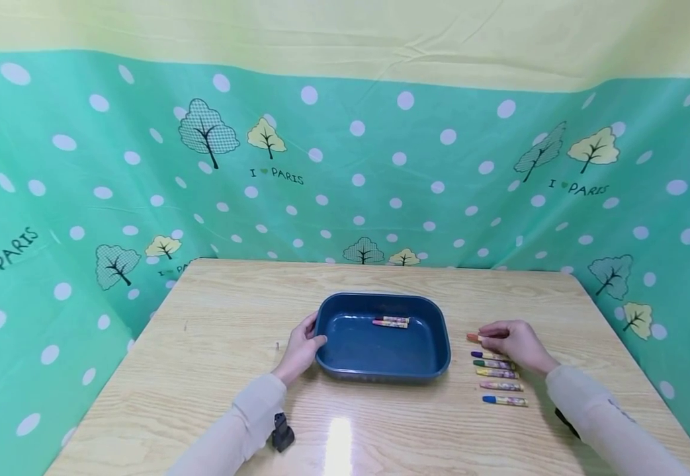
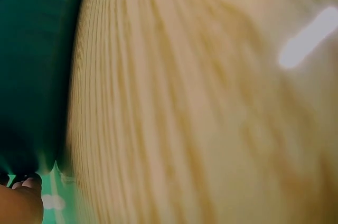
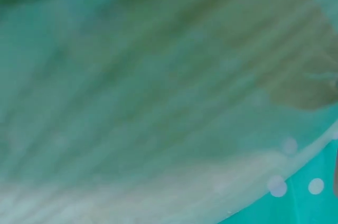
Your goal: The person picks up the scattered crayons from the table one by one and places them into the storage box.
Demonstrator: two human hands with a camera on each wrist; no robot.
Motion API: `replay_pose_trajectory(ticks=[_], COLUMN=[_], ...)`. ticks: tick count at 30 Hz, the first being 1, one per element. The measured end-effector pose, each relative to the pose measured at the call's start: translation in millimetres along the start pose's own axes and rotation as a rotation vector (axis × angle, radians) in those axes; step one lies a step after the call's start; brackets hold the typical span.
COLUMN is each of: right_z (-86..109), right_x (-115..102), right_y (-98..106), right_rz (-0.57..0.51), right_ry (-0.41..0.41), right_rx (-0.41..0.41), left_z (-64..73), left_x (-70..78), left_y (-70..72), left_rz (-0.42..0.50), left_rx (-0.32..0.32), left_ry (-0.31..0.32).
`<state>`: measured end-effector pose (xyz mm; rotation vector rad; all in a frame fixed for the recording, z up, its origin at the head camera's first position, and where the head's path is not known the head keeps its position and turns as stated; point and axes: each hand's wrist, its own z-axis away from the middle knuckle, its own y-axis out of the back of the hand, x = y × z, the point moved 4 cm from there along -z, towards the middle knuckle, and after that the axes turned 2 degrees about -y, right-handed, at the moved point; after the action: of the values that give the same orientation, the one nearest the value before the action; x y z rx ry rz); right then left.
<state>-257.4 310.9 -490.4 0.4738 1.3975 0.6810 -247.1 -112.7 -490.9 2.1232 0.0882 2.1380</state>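
Note:
A dark blue plastic bin (image 1: 383, 377) sits mid-table, with a dark red crayon (image 1: 396, 318) and a pink-tipped crayon (image 1: 390, 324) lying inside. My left hand (image 1: 300, 347) grips its left rim, thumb over the edge; in the left wrist view the fingers (image 2: 24, 200) show beside the bin's side wall (image 2: 34, 76). To the right of the bin, my right hand (image 1: 514, 340) pinches an orange crayon (image 1: 473, 337), whose tip points left. Below it lie crayons in a column: purple (image 1: 483, 355), green (image 1: 490, 364), yellow (image 1: 495, 373), pink (image 1: 499, 386) and blue (image 1: 504, 400).
The wooden table (image 1: 219, 317) stands against a green dotted curtain (image 1: 356, 198). A small black object (image 1: 282, 433) is beside the left sleeve, and a black strap (image 1: 567, 422) by the right one. The right wrist view is mostly blurred fabric.

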Motion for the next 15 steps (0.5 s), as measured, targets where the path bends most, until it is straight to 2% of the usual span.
replay_pose_trajectory(ticks=[5, 8, 15], right_z=[-1.1, -1.6, 0.4], right_x=[-15.9, -29.0, -58.0], right_y=[5.5, 8.6, 15.5], right_rz=[0.012, 0.025, -0.030], right_ry=[0.009, 0.053, 0.077], right_rx=[0.027, 0.043, 0.084], left_z=[0.9, 0.8, 1.9], left_x=[-0.1, -0.6, 1.1], left_y=[1.2, 1.3, 1.0], left_rz=[-0.001, -0.006, 0.003], left_rx=[0.007, 0.006, 0.001], left_ry=[0.006, 0.007, -0.005])
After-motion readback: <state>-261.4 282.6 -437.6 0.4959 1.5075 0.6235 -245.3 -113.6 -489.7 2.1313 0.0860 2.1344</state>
